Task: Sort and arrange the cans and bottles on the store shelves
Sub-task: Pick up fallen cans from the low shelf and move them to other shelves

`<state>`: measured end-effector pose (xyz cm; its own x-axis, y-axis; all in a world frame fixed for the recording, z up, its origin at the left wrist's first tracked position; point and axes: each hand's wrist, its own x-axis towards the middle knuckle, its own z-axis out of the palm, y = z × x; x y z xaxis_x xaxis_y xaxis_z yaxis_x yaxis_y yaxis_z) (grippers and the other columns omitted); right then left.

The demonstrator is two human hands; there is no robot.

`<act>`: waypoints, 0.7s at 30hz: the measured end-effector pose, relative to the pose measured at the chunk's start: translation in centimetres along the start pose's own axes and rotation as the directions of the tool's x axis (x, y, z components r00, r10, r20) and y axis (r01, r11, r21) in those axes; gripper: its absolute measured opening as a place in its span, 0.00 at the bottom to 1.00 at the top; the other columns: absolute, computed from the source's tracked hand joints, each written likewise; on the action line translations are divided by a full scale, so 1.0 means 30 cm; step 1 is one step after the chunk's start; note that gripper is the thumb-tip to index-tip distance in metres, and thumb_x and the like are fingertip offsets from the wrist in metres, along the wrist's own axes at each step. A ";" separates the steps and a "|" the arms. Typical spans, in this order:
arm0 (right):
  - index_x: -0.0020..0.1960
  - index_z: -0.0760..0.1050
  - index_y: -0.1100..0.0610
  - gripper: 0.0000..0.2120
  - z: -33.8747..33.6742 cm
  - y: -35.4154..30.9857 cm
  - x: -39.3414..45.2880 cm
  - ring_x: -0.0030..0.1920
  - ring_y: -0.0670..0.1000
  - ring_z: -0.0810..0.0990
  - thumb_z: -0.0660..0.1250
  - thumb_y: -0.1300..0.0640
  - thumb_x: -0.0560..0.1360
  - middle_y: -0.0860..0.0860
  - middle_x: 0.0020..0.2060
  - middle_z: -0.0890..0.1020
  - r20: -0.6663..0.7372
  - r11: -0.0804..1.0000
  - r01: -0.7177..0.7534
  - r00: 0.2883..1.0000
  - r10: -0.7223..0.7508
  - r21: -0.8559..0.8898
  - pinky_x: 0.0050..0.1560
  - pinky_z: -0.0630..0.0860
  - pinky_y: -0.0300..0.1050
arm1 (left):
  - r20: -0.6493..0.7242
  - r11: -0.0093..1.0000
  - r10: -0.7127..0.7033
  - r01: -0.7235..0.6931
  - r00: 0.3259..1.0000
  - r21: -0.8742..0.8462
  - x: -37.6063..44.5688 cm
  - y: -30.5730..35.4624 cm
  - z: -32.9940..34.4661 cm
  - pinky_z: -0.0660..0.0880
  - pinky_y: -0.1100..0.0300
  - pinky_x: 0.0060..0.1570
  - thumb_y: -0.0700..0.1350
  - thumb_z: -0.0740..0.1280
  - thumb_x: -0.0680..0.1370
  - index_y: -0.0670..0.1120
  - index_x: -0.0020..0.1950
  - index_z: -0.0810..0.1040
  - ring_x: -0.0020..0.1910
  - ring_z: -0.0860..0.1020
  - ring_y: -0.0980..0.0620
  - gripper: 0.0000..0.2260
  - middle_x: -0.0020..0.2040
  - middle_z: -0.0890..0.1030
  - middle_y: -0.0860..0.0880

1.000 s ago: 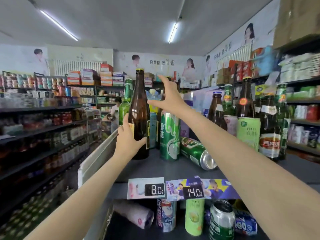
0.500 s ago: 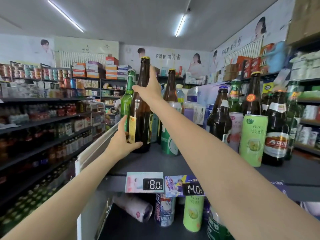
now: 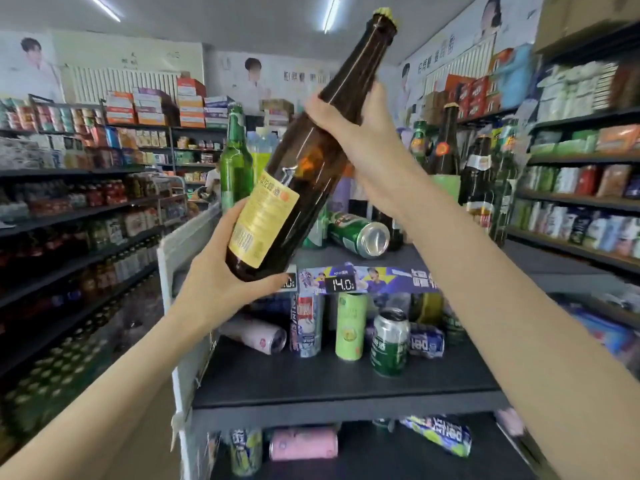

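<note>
While both hands held the brown bottle point(image 3: 304, 168) tilted above the top shelf point(image 3: 346, 258), left hand point(image 3: 221, 271) cupping its base and right hand point(image 3: 349, 123) gripping its shoulder, sorting looked barely started (green can point(image 3: 358, 233) lay toppled; lower cans jumbled).

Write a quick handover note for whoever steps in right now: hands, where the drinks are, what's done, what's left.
Left hand grips the base of the brown bottle; right hand grips its neck. The bottle is tilted, held off the top shelf.
A green bottle stands upright on that shelf; a green can lies on its side there.
One shelf down, a pink can also lies tipped.
Done: little.
Left: place the brown bottle, stand up the tipped cans.
</note>
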<state>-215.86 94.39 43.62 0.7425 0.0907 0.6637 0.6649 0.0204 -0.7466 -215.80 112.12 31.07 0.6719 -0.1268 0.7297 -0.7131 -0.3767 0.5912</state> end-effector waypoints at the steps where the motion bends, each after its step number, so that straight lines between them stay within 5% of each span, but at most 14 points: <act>1: 0.69 0.57 0.52 0.35 -0.017 0.029 -0.085 0.56 0.49 0.79 0.74 0.52 0.69 0.50 0.57 0.78 0.035 0.999 -0.041 0.998 0.043 -0.032 0.58 0.76 0.53 | 0.005 0.999 0.007 -0.007 1.000 0.036 -0.071 0.011 0.011 0.63 0.82 0.49 0.60 0.72 0.57 0.71 0.63 0.57 0.57 0.66 0.78 0.38 0.56 0.68 0.79; 4: 0.66 0.61 0.52 0.41 -0.054 0.127 -0.334 0.56 0.48 0.79 0.80 0.53 0.60 0.49 0.56 0.79 0.051 0.993 -0.110 0.992 0.112 -0.045 0.58 0.76 0.52 | 0.061 0.991 -0.069 0.061 0.996 0.122 -0.298 0.001 0.074 0.61 0.83 0.52 0.60 0.70 0.60 0.72 0.64 0.54 0.59 0.62 0.79 0.38 0.59 0.64 0.78; 7: 0.63 0.64 0.52 0.36 -0.093 0.254 -0.580 0.53 0.43 0.80 0.79 0.59 0.62 0.46 0.52 0.80 0.057 0.975 -0.217 0.974 0.220 -0.055 0.56 0.78 0.47 | 0.213 0.973 -0.229 0.214 0.950 0.091 -0.572 -0.056 0.193 0.61 0.80 0.57 0.60 0.73 0.63 0.69 0.67 0.49 0.63 0.62 0.76 0.42 0.65 0.61 0.73; 11: 0.61 0.60 0.45 0.37 -0.166 0.421 -0.891 0.49 0.29 0.75 0.79 0.57 0.62 0.34 0.48 0.75 0.074 0.924 -0.286 0.947 0.314 -0.255 0.52 0.71 0.28 | 0.452 0.885 -0.456 0.337 0.767 0.320 -0.915 -0.208 0.322 0.48 0.82 0.61 0.55 0.72 0.70 0.63 0.73 0.45 0.66 0.63 0.64 0.42 0.68 0.63 0.63; 14: 0.56 0.59 0.42 0.35 -0.191 0.560 -1.100 0.43 0.28 0.74 0.79 0.56 0.61 0.31 0.44 0.73 0.142 0.848 -0.323 0.899 0.413 -0.420 0.42 0.68 0.23 | 0.298 0.725 -0.670 0.515 0.680 0.458 -1.159 -0.383 0.362 0.63 0.59 0.67 0.54 0.65 0.68 0.67 0.71 0.54 0.64 0.71 0.47 0.34 0.67 0.70 0.47; 17: 0.51 0.58 0.39 0.34 -0.185 0.813 -1.308 0.38 0.37 0.73 0.80 0.54 0.61 0.33 0.43 0.73 0.172 0.768 -0.364 0.839 0.516 -0.527 0.41 0.70 0.29 | 0.217 0.604 -0.783 0.630 0.583 0.488 -1.391 -0.597 0.446 0.64 0.57 0.60 0.44 0.66 0.73 0.49 0.74 0.59 0.64 0.70 0.40 0.30 0.64 0.71 0.40; 21: 0.53 0.58 0.41 0.35 -0.127 1.218 -1.601 0.44 0.33 0.68 0.80 0.55 0.61 0.33 0.43 0.71 0.166 0.681 -0.461 0.747 0.644 -0.569 0.41 0.65 0.20 | 0.183 0.497 -0.860 0.699 0.476 0.515 -1.668 -0.880 0.588 0.62 0.57 0.62 0.44 0.66 0.75 0.43 0.74 0.58 0.68 0.65 0.40 0.30 0.69 0.67 0.38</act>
<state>-226.93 87.00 -15.36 0.9693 0.2457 0.0070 0.1564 -0.5946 -0.7886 -227.08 112.22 -27.11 0.9700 0.0957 -0.2237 0.2183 -0.7480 0.6268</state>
